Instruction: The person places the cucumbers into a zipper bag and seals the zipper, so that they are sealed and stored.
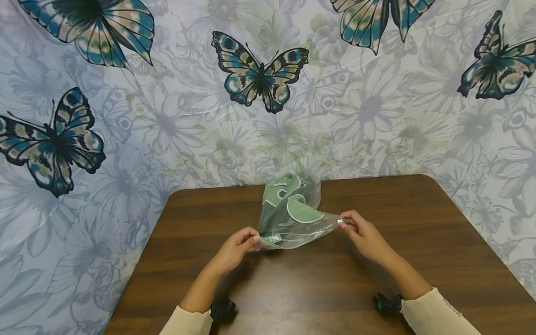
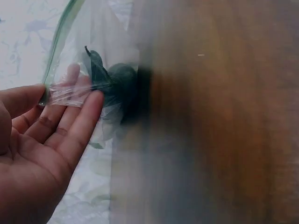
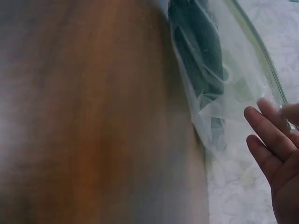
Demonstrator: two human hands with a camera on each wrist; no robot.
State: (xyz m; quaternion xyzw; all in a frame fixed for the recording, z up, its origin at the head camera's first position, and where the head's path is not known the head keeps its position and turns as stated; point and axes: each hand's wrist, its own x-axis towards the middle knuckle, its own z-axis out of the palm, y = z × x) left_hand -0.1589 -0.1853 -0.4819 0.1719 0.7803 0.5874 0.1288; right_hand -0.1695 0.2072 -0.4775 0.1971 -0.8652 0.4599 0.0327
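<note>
A clear plastic zip bag (image 1: 305,216) with green and white printing is held above the table's far middle, its green-edged zip side toward me. My left hand (image 1: 237,247) pinches the left end of that edge between thumb and fingers. At the other end, my right hand (image 1: 365,235) pinches the edge beside a small white piece (image 1: 340,221), perhaps a slider. Inside the bag, the left wrist view has a dark, soft-looking item (image 2: 119,81); its kind is unclear. In the right wrist view the bag's zip strip (image 3: 259,44) runs down to the right hand's fingers.
The brown wooden table (image 1: 284,298) has rounded far corners. Right behind it hangs a pale floral cloth (image 1: 368,111) with large butterflies. Dark bands with devices (image 1: 387,302) sit at both wrists, by the cream sleeves (image 1: 437,311).
</note>
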